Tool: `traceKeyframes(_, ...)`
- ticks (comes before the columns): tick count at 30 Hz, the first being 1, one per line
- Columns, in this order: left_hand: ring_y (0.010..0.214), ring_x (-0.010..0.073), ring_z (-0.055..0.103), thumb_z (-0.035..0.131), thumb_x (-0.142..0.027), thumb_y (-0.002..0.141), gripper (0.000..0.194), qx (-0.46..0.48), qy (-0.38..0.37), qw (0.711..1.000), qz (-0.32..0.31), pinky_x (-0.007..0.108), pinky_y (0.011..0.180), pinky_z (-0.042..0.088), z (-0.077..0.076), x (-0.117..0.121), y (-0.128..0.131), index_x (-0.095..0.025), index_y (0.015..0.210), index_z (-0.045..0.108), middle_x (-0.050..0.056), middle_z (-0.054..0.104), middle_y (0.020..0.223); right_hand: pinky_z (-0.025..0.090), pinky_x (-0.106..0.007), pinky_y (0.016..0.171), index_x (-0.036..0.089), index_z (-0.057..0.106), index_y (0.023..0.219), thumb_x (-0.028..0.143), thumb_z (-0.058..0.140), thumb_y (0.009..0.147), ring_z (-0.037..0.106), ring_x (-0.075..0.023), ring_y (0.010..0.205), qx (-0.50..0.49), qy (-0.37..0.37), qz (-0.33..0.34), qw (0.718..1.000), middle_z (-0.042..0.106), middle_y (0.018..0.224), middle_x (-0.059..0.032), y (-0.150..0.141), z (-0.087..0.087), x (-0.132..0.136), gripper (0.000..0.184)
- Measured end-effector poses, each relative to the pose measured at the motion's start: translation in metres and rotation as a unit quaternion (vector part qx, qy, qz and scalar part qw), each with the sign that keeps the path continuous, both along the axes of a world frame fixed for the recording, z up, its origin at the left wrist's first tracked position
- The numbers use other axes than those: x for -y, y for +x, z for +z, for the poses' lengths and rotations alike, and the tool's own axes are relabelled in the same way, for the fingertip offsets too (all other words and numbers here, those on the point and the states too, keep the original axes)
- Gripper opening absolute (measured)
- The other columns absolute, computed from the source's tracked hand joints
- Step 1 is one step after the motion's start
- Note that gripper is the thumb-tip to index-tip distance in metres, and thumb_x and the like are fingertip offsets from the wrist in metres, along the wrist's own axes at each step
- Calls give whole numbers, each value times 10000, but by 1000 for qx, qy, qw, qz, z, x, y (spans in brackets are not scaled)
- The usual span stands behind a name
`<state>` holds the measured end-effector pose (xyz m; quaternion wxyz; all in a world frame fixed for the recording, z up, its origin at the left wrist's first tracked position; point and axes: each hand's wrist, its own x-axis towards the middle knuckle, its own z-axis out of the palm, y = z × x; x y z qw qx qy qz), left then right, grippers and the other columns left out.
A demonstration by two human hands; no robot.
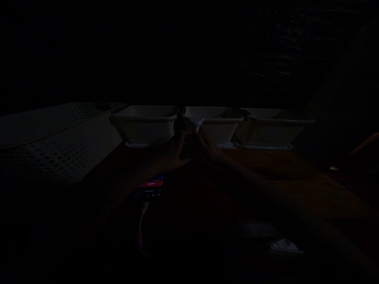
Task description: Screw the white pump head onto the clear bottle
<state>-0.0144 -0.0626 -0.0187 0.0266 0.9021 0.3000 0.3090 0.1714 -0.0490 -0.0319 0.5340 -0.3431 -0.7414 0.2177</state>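
The scene is very dark. In the middle, a small object with a flat white top [196, 121] and a narrow neck stands up between my hands; its lower part is lost in shadow. My right hand [209, 149] is closed around it from the right, fingers near the neck. From the left, my left hand [174, 152] curves round the same object, thumb low and fingers high. A lit phone [151, 185] lies under my left forearm, with a white cable [142, 215] running from its near end.
Three pale tubs, a left tub [146, 128], a middle tub [226, 130] and a right tub [269, 130], line the back of the wooden table [266, 169]. A perforated white basket [97, 152] stands at left. A small pale item [284, 245] lies at near right. Another person's hand or arm [365, 144] shows at the right edge.
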Motion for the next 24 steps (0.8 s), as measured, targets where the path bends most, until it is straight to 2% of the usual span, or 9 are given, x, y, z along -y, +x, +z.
traceKeyframes(8,1141,302,609,712,-303,788,742,-5,13,1000,-3,446,871,560,1,1,-1,-243,1386,277,148,498,1328,381,-412,1132,156,519,1314,627,363,955,527,-255,1294,0,14,10,1000,597,1323,-131,1,1,0,612)
traceKeyframes(14,1211,309,567,716,-284,783,737,5,24,999,-20,469,937,530,-2,-3,-1,-256,1373,275,140,471,1345,375,-418,1143,190,528,1286,612,365,961,532,-242,1284,3,8,5,1000,610,1305,-103,1,0,-1,557)
traceKeyframes(24,1171,320,585,711,-292,783,715,-6,-3,1000,-7,475,896,545,2,1,-1,-206,1363,301,166,483,1337,376,-414,1141,171,521,1311,634,356,959,505,-254,1323,4,9,8,1000,591,1343,-120,2,1,-1,605)
